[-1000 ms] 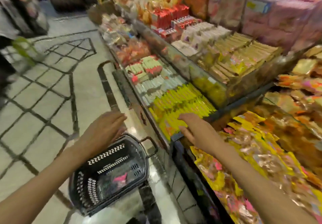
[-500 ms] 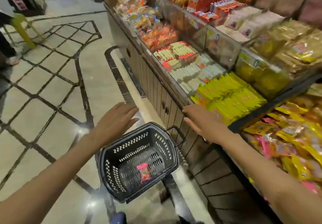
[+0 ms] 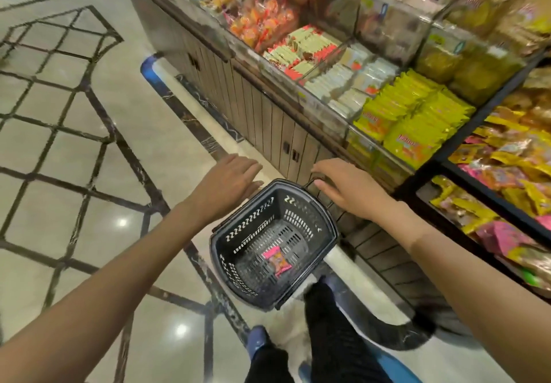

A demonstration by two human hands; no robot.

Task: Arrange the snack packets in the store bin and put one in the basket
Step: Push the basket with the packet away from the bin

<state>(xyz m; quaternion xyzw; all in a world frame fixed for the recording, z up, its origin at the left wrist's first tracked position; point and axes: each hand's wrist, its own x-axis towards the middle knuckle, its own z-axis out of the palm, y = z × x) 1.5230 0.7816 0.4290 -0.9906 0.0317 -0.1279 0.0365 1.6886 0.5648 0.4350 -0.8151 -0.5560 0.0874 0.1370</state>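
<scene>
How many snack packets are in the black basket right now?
1. A single pink and orange snack packet lies flat on the floor of the black plastic slotted basket, near its middle. The basket's near wall hides a little of the floor, so another could sit there unseen.

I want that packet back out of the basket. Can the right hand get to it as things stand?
Probably yes: the right hand is open above the basket rim, and nothing covers the pink packet.

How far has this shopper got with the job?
One pink snack packet already lies in the black basket, so that step looks done. Both the left hand and right hand hang open above its rim, holding nothing. Whether the yellow packets need tidying is unclear.
</scene>
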